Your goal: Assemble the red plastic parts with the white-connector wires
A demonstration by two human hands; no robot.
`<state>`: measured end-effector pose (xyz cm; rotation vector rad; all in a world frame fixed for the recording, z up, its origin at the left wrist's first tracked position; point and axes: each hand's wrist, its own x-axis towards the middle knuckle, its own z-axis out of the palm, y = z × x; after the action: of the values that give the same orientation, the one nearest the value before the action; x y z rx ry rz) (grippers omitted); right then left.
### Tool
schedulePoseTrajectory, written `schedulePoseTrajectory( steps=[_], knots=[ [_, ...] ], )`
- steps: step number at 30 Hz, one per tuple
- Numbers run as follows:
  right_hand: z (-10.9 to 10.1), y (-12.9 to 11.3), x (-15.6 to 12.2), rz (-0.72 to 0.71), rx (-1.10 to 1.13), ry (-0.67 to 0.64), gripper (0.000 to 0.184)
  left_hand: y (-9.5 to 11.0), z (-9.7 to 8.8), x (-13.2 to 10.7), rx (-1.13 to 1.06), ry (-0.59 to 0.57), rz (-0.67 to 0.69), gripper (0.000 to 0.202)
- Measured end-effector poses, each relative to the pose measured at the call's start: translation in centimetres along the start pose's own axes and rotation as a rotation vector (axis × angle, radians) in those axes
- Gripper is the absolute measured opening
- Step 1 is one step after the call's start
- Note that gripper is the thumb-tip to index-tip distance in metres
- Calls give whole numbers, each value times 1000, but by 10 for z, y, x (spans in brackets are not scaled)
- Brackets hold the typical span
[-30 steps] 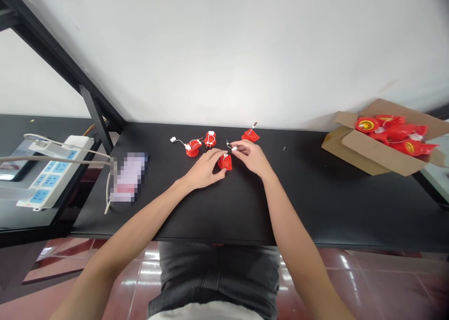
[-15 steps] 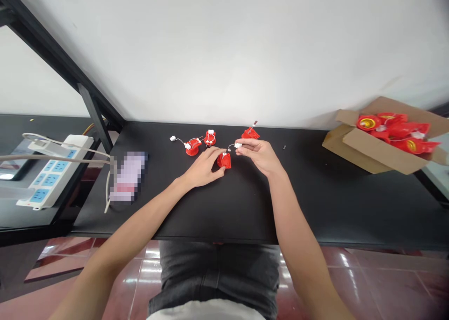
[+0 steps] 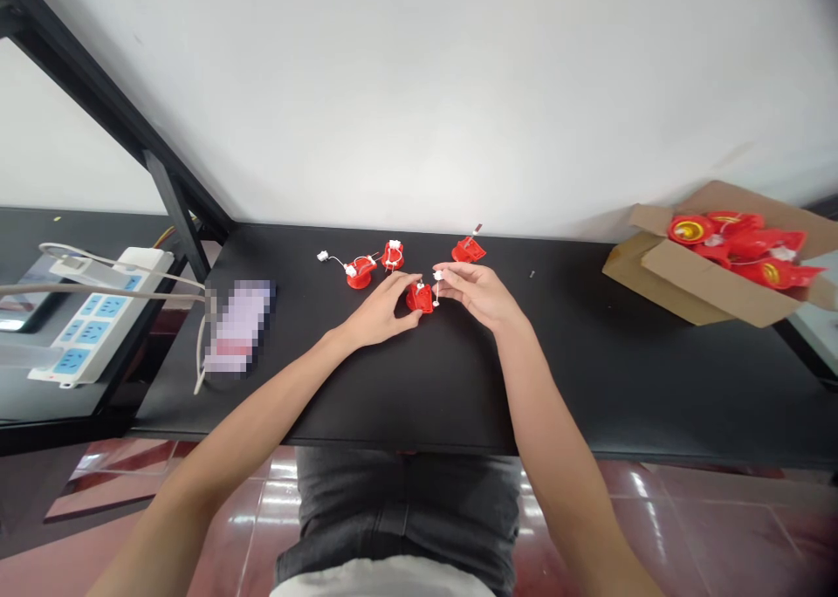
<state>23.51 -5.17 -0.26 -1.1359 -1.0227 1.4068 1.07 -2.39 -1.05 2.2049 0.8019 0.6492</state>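
On the black table (image 3: 589,379), my left hand (image 3: 380,311) grips a small red plastic part (image 3: 420,298) with its fingertips, pressing it to the surface. My right hand (image 3: 477,291) pinches a white connector (image 3: 437,276) on a thin wire that runs to that part. Three more red parts lie just behind: one (image 3: 360,271) with a white plug on a wire trailing left, one (image 3: 393,255) beside it, and one (image 3: 467,250) beyond my right hand.
An open cardboard box (image 3: 694,274) with several red parts sits at the far right. A blurred purple item (image 3: 239,326) lies left on the table. A white power strip (image 3: 92,326) with cables rests on a neighbouring surface. A tiny dark piece (image 3: 532,275) lies right of my hands.
My right hand lifted the white connector away from the red part, then brought it back down close beside it. My left hand stayed on the part.
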Motion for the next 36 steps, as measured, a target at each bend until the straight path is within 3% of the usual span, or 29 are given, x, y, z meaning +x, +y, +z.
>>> schedulePoseTrajectory(
  steps=[6,13,23,36],
  knots=[
    [1,2,-2,8,-86,-34,48,-1,2,-1,-49,18,-8,55],
    [14,1,-1,-162,-358,26,33,-3,4,0,-91,35,-34,57],
    [14,6,0,-187,-407,7,29,0,4,0,-90,33,-11,54],
    [17,6,1,-355,-637,52,20,-1,5,1,-57,43,22,47]
  ],
)
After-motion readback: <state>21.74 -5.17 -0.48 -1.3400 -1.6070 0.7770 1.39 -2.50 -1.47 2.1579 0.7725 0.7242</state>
